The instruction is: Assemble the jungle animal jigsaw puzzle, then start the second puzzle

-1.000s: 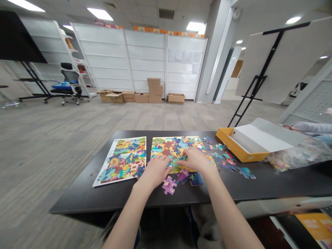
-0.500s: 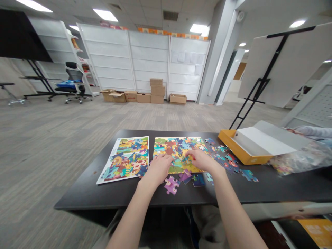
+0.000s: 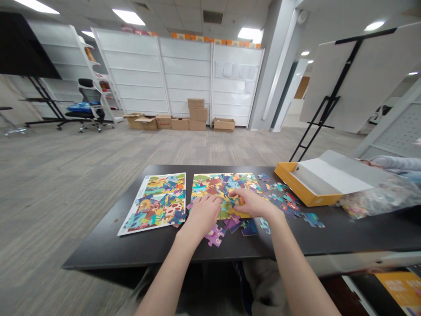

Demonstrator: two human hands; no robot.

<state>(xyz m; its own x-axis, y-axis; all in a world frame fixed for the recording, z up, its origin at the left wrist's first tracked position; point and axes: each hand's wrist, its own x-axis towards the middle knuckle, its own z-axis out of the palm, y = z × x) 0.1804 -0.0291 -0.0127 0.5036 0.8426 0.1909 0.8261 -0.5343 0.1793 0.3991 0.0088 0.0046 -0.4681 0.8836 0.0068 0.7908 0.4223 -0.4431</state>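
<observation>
Resting over the lower left part of the colourful puzzle is my left hand, its fingers spread low and nothing seen in them. My right hand is over the puzzle's lower right part, thumb and forefinger apart, fingertips at its surface. Purple pieces and a dark blue piece lie on the black table just below the puzzle. To the left is a printed picture sheet, partly covered by a few loose pieces near its lower right corner.
Several loose pieces are scattered right of the puzzle. Beyond them stands an open yellow box with a white inside, and a clear plastic bag lies beside it. A white board on a black stand is behind.
The view has shifted slightly. My right hand's thumb and forefinger have moved apart over the puzzle. My left hand has stayed at the puzzle's lower left.
</observation>
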